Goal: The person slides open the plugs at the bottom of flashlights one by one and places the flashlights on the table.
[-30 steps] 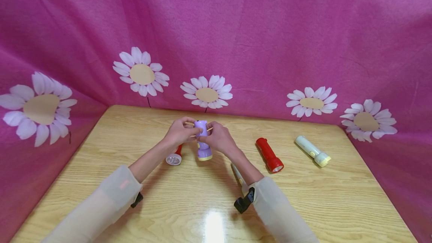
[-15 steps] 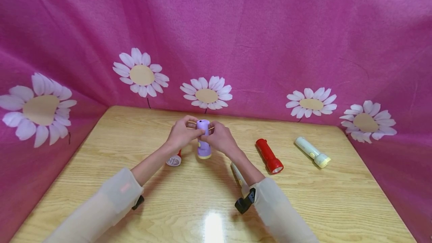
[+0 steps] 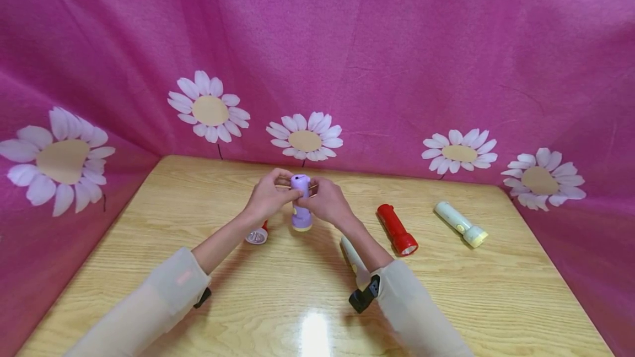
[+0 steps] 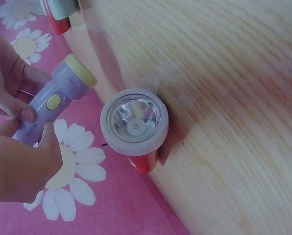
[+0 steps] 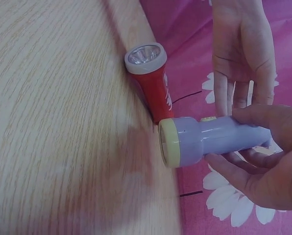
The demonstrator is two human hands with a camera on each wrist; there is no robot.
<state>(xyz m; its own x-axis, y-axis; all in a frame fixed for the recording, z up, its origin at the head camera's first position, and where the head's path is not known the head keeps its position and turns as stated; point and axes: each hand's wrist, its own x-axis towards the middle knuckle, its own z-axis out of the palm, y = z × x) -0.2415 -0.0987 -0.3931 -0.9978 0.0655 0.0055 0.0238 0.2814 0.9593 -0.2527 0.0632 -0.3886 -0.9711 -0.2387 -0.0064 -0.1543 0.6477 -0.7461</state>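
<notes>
Although little has moved over the last second, the purple flashlight [image 3: 301, 216] has been tipped a touch, so that more of its back end now faces the person. To me that suggests the work is still in the turning and handling of this one piece. The left grip [image 3: 268, 194] and the right grip [image 3: 327, 200] both pinch its barrel, thumbs and fingers on opposite sides, and it seems held clear of the counter [image 3: 238, 313], its lens end low. The other flashlights lie as they did.

The purple flashlight is smooth, faintly glossy plastic, a slim barrel flaring into a wider head with a pale yellow ring [image 5: 170, 143] and an oval yellow switch [image 4: 54, 102]. Just left of it lies a white-rimmed red flashlight [image 5: 151, 88], its shiny silver reflector [image 4: 136, 117] shaped like a bowl. Right of the purple flashlight lies a plain red flashlight [image 3: 395, 228], and farther right a pale mint flashlight [image 3: 458, 223] with a yellowish rim. Nearer the person than the purple flashlight, a pale flashlight [image 3: 351, 252] is partly hidden under the right forearm [image 3: 368, 241]. Fine wood grain streaks the counter, and behind the purple flashlight hangs softly creased magenta cloth [image 3: 372, 43] with flat white-petalled daisies.
</notes>
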